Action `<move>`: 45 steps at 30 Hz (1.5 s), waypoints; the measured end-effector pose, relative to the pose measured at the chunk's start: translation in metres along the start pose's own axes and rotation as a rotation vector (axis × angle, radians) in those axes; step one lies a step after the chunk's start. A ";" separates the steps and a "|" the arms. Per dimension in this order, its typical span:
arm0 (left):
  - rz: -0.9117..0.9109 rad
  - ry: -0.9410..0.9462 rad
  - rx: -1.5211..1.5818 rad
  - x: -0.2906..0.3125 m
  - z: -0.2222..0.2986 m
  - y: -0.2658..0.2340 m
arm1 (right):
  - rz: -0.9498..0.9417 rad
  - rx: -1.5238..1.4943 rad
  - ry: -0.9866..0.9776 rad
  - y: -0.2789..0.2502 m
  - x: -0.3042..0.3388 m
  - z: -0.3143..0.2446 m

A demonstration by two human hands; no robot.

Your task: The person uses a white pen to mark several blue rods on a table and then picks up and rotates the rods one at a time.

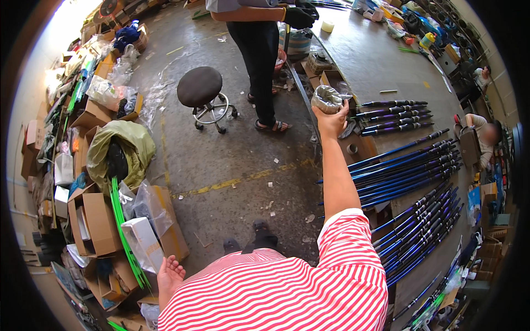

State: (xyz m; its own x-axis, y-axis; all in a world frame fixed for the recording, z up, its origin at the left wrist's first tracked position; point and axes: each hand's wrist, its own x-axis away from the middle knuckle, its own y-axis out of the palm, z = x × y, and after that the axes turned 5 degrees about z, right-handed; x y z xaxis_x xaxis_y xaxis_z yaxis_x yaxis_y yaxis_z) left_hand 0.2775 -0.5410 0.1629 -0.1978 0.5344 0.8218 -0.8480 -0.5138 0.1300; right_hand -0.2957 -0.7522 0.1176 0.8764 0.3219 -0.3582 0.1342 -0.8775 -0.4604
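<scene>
My right hand [332,118] is stretched out over the near edge of the table, its fingers wrapped round a small round tub [328,101] with a crinkled, greyish plastic-looking inside. What the tub contains is too small to tell. Beyond that hand lies a short row of dark fishing rods [395,117]. Nearer to me, blue and black fishing rods [406,168] are spread in a large bundle, with another bundle [422,231] beside my right sleeve. My left hand [171,274] hangs low at my left side with nothing in it, fingers apart and slightly curled, near a white box [142,243].
A round black stool [200,87] on wheels stands ahead on the floor. Past it, a person [254,60] with dark gloves stands at the table [381,71]. Cardboard boxes [99,220], green rods [126,231] and an olive sack [130,149] crowd the left. Another person [486,135] sits at right.
</scene>
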 end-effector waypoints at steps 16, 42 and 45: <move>-0.144 -0.056 -0.052 -0.089 0.059 0.071 | 0.093 0.121 -0.019 0.038 -0.043 0.014; -0.176 -0.135 -0.246 -0.189 0.180 0.361 | 0.273 0.413 0.246 0.200 -0.277 0.104; -0.098 -0.078 -0.244 -0.181 0.179 0.376 | 0.234 0.507 0.321 0.213 -0.299 0.109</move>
State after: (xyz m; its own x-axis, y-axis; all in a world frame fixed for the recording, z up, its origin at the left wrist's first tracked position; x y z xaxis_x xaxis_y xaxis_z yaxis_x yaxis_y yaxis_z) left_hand 0.0823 -0.9516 0.1622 -0.0786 0.5156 0.8532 -0.9564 -0.2804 0.0813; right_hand -0.5796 -0.9965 0.0385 0.9613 -0.0493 -0.2711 -0.2440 -0.6093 -0.7544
